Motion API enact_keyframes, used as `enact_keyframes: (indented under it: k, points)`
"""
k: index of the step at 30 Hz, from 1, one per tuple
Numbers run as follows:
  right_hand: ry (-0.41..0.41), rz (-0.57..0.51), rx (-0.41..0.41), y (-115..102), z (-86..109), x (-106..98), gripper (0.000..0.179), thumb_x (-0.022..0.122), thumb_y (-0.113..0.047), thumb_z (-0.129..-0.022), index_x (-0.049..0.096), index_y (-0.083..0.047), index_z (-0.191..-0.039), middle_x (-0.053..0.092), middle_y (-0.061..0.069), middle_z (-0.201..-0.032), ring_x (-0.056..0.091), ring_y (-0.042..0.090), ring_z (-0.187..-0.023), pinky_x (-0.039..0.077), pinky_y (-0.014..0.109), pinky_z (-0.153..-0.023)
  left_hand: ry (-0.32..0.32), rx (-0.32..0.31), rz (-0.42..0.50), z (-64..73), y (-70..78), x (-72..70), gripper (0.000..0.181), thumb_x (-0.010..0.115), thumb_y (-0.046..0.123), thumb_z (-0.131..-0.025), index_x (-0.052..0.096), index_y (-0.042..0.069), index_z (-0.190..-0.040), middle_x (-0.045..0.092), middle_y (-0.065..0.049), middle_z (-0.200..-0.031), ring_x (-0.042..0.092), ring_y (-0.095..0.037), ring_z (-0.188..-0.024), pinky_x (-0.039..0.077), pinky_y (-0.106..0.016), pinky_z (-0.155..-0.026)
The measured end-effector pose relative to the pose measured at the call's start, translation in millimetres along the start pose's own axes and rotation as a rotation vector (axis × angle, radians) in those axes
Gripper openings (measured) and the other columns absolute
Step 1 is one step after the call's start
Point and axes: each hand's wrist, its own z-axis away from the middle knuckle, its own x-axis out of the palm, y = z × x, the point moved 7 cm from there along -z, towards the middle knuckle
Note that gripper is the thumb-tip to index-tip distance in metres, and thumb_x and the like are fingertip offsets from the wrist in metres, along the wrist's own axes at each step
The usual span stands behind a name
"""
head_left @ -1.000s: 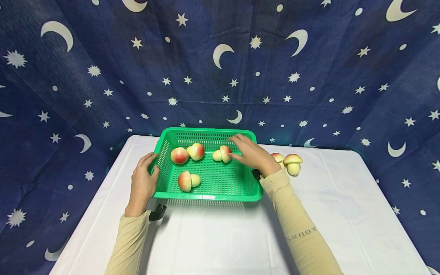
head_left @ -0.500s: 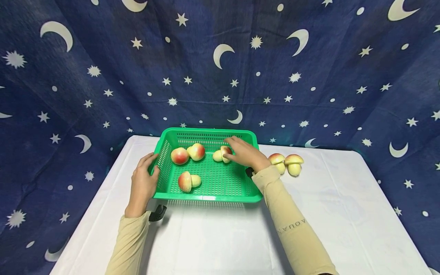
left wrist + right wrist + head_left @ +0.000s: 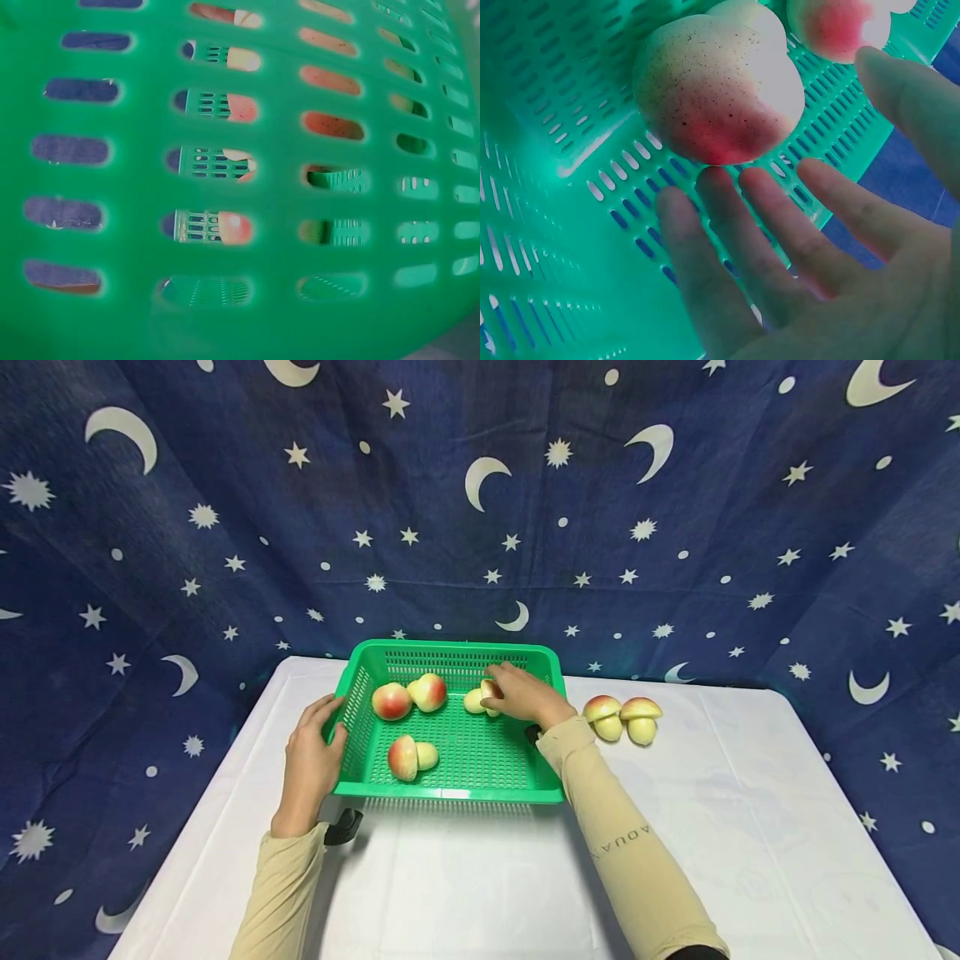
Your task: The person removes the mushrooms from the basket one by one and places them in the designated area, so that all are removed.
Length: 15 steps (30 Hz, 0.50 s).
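Observation:
My left hand stays at the left wall of a green basket, its fingertips at the rim and the thumb apart from the fingers. The left wrist view is filled by the basket's slotted wall. My right hand reaches inside at the right, over a toy mushroom with a red and yellow cap and a pale stem. From the right wrist view, the fingers are spread, with fingertips right at the mushroom's speckled cap. More mushrooms lie in the basket: a side-lying one in front and two at the back left.
Two more toy mushrooms stand side by side on the white tablecloth, right of the basket. A dark blue curtain with moons and stars hangs close behind the table's back edge.
My right hand has moved left and slightly down onto the mushroom at the basket's right, covering more of its cap. Both mushrooms on the table now show fully. The left hand stays in place.

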Motion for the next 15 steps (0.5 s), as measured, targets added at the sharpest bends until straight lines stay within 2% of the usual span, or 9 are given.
enact_keyframes:
  k: [8, 15]
  points:
    - [-0.020, 0.017, 0.007, 0.0, -4.8, 1.8, 0.039, 0.065, -0.026, -0.097, 0.060, -0.004, -0.129, 0.057, 0.010, -0.104, 0.048, 0.021, -0.091, 0.041, 0.036, -0.080, -0.001, -0.006, -0.006, -0.4, 0.2, -0.7, 0.042, 0.053, 0.002, -0.096, 0.058, 0.003, -0.137, 0.049, -0.016, -0.148, 0.046, -0.041, -0.135, 0.036, -0.062, -0.106]
    - [0.001, 0.009, -0.020, -1.0, -9.3, 2.9, 0.040, 0.068, -0.019, -0.094, 0.061, -0.002, -0.130, 0.061, 0.014, -0.116, 0.053, 0.024, -0.102, 0.045, 0.038, -0.092, -0.001, -0.007, -0.005, 0.4, 1.6, -0.6, 0.042, 0.053, 0.001, -0.096, 0.058, 0.003, -0.137, 0.049, -0.016, -0.147, 0.046, -0.040, -0.135, 0.036, -0.062, -0.106]
